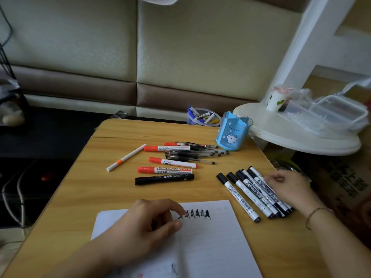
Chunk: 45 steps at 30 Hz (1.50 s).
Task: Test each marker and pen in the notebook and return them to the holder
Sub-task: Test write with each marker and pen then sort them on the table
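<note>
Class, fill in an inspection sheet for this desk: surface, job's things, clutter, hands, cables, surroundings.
Surface: wooden table, crack line near the far edge.
Job's things: open notebook with black test marks; black-capped markers in a row; red-capped markers; black marker; gel pens; blue holder, nothing seen inside.
Clutter: clear cup of markers.
Hands: left hand on notebook; right hand on marker row.
Cables: cords on floor.
Surroundings: padded wall; round white table.

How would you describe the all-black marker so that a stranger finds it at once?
Start at the open notebook on the wooden table. Just beyond its top edge lies the black marker, lowest in a row of red-capped markers. Only it has a fully black body.
</note>
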Available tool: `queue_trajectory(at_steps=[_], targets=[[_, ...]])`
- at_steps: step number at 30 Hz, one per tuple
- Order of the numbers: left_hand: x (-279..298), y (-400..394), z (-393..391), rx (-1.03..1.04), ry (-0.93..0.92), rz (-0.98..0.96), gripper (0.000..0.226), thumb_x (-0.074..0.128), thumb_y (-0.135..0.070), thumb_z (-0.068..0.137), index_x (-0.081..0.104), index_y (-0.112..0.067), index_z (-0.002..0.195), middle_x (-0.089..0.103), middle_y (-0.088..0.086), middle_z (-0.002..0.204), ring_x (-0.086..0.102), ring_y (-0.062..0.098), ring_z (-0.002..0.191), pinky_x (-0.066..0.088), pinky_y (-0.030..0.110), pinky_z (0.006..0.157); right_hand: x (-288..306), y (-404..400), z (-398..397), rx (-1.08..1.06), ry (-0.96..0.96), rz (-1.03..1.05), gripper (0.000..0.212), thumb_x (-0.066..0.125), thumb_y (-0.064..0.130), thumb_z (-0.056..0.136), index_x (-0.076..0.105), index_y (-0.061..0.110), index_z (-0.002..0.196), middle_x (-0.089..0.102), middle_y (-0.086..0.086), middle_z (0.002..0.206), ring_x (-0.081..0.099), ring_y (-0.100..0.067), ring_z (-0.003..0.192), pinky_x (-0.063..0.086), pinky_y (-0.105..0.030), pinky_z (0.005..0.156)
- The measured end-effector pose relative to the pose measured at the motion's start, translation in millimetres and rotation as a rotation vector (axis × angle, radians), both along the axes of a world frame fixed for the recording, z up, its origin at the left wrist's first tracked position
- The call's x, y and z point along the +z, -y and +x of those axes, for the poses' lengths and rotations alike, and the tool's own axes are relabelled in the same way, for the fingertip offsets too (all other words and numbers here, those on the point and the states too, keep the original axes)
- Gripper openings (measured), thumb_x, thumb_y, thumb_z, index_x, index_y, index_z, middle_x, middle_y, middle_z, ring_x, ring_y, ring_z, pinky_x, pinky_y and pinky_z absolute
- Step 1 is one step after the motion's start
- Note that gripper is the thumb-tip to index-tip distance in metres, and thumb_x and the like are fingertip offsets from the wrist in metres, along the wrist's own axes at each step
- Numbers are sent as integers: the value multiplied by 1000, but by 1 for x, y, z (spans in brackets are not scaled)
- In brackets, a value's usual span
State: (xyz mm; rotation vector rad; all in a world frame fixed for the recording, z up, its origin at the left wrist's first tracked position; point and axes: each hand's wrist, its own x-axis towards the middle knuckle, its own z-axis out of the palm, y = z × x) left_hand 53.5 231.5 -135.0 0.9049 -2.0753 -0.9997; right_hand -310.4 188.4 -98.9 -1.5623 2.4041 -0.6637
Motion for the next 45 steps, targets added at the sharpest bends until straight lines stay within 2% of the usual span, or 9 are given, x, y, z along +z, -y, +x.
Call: queue_trajectory(at_steps=[5,8,14,21,26,32,38,43,45], targets=[[0,1,0,-7,24,-7,12,65,-25,93,69,-30,103,56,-15,59,45,3,50,35,16,51,9,0,2,-16,18,6,13,65,30,90,70,21,99,69,-6,112,56,-14,89,45,-29,77],[0,1,0,-10,19,2,12,65,-26,93,69,-30,103,56,-16,59,46,2,49,36,16,51,13,0,19,-3,-197,-73,26,65,34,89,68,21,111,68,0,113,60,-19,100,52,-36,84],[3,0,0,-28,2,17,12,66,-27,92,69,-30,103,60,-13,64,48,2,51,37,15,53,18,12,125,575,-285,-70,32,62,46,89,59,40,120,52,23,119,45,-4,118,45,-30,98],[4,-2,1,12,-45,-15,9,67,-23,91,72,-25,99,58,-15,62,46,2,50,35,12,53,-1,29,154,641,-315,-29,25,63,50,86,62,38,108,55,19,112,44,-6,112,43,-29,91],[-1,3,3,250,-10,-296,15,66,-29,88,69,-31,103,59,-17,95,58,1,79,42,9,68,4,24,152,674,-340,-74,23,60,49,88,61,38,108,52,23,104,42,-4,108,39,-29,93],[4,6,7,509,188,-481,49,58,-51,86,59,-23,126,53,-7,131,49,19,120,44,35,98,10,-27,143,715,117,-334,15,61,45,86,62,39,100,64,20,96,63,-2,92,50,-19,77],[14,-3,3,254,216,-522,31,40,-42,101,60,-22,113,58,-8,89,54,10,81,36,5,72,10,-78,166,631,926,-470,38,80,58,61,66,29,81,62,-13,70,60,-22,64,49,-24,60],[13,-8,1,-61,236,-500,25,44,-35,104,61,-19,112,65,-3,91,62,16,78,49,31,65,-8,-82,177,738,1069,-127,45,83,56,60,60,22,78,64,-12,61,62,-21,55,47,-27,57],[15,-9,4,-125,221,-409,22,46,-39,103,60,-24,111,66,-7,90,64,14,74,49,28,62,-12,-82,175,752,1042,-117,38,81,48,70,57,21,78,64,-14,60,59,-24,53,47,-30,56]])
